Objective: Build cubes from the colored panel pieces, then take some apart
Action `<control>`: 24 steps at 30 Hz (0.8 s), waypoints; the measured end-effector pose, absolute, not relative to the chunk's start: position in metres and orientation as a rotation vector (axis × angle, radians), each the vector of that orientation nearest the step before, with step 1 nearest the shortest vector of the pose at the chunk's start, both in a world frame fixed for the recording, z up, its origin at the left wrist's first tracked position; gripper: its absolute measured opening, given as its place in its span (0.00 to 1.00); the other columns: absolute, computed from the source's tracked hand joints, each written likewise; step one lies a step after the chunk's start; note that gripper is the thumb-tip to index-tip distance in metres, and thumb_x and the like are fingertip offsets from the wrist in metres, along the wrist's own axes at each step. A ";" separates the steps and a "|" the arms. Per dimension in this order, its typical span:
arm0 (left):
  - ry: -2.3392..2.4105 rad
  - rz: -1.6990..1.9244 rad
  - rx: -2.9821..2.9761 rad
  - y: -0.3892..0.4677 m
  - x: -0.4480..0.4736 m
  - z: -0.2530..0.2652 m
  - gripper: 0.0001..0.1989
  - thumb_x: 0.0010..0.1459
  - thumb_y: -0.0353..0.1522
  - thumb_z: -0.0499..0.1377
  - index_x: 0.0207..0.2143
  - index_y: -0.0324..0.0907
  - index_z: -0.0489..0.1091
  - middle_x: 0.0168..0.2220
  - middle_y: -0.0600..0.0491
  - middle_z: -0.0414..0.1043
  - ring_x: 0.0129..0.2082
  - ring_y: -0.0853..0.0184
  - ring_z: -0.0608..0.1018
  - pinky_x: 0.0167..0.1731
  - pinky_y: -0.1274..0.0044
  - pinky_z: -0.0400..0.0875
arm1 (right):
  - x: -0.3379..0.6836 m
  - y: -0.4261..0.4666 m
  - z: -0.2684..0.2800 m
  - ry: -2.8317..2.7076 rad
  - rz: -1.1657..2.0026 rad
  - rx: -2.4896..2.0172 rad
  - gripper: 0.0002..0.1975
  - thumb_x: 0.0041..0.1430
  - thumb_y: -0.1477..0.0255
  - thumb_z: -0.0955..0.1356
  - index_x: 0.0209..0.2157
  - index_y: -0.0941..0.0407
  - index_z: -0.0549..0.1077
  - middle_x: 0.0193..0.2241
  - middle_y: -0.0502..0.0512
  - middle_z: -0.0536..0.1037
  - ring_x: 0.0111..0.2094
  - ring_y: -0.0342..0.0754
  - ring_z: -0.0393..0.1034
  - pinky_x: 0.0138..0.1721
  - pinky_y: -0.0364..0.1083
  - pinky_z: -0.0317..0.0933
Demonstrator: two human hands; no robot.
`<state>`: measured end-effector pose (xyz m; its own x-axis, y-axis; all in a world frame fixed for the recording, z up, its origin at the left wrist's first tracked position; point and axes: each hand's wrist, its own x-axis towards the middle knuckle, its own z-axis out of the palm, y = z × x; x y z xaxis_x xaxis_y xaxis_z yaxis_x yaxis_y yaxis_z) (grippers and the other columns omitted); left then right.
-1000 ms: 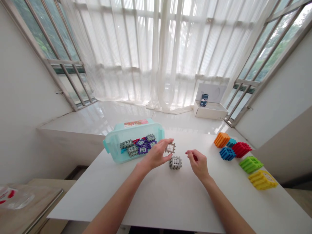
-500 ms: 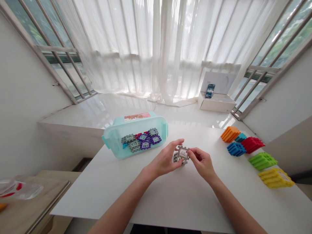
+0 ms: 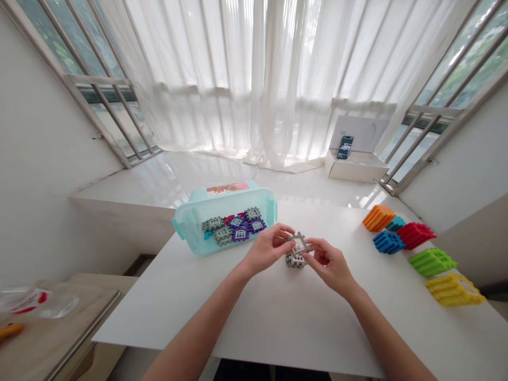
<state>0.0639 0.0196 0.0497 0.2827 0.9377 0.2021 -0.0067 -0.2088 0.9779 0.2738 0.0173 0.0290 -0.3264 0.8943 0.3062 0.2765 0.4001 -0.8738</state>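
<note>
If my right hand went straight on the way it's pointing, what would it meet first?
Most likely the gray window piece right in front of its fingers, then your left hand, though depth is hard to judge here.

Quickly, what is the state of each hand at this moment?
Left hand: holding the grey window tile by its left side.
Right hand: holding the same tile's right side.

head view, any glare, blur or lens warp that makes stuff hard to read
Head view: bright backlight through the white curtain; head view: glare streaks on the glossy ledge; head view: the bottle at lower left looks soft; head view: wide-angle stretch towards the edges; head view: the held gray piece is too small for fine detail.
</note>
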 end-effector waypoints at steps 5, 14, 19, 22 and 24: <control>0.938 1.070 1.527 0.023 0.058 0.048 0.16 0.57 0.37 0.64 0.44 0.38 0.72 0.35 0.49 0.78 0.34 0.67 0.79 0.34 0.76 0.75 | 0.285 0.023 0.033 -2.008 0.700 -0.986 0.16 0.61 0.66 0.67 0.51 0.50 0.71 0.35 0.52 0.78 0.20 0.40 0.58 0.24 0.43 0.61; 0.997 1.081 1.581 0.022 0.063 0.045 0.16 0.55 0.37 0.64 0.44 0.38 0.75 0.39 0.48 0.80 0.36 0.65 0.81 0.37 0.75 0.77 | 0.288 0.027 0.033 -2.079 0.717 -1.014 0.16 0.60 0.63 0.68 0.49 0.51 0.73 0.32 0.52 0.76 0.21 0.41 0.54 0.25 0.43 0.59; 1.041 1.036 1.676 0.024 0.055 0.047 0.17 0.55 0.35 0.65 0.45 0.38 0.74 0.39 0.47 0.80 0.39 0.62 0.82 0.43 0.71 0.78 | 0.295 0.033 0.032 -2.022 0.788 -1.072 0.16 0.58 0.61 0.70 0.46 0.52 0.74 0.30 0.50 0.74 0.20 0.40 0.52 0.22 0.42 0.56; 0.969 1.009 1.745 0.024 0.051 0.049 0.16 0.53 0.34 0.66 0.45 0.38 0.75 0.42 0.47 0.79 0.42 0.62 0.81 0.47 0.69 0.76 | 0.298 0.035 0.032 -2.025 0.825 -1.092 0.17 0.56 0.61 0.70 0.45 0.53 0.74 0.27 0.49 0.73 0.20 0.40 0.50 0.22 0.42 0.54; 0.944 0.988 1.794 0.024 0.051 0.049 0.16 0.52 0.33 0.66 0.44 0.39 0.76 0.44 0.46 0.78 0.43 0.63 0.80 0.48 0.69 0.75 | 0.299 0.036 0.032 -2.040 0.836 -1.101 0.17 0.56 0.61 0.71 0.44 0.54 0.75 0.26 0.48 0.72 0.20 0.40 0.50 0.22 0.42 0.53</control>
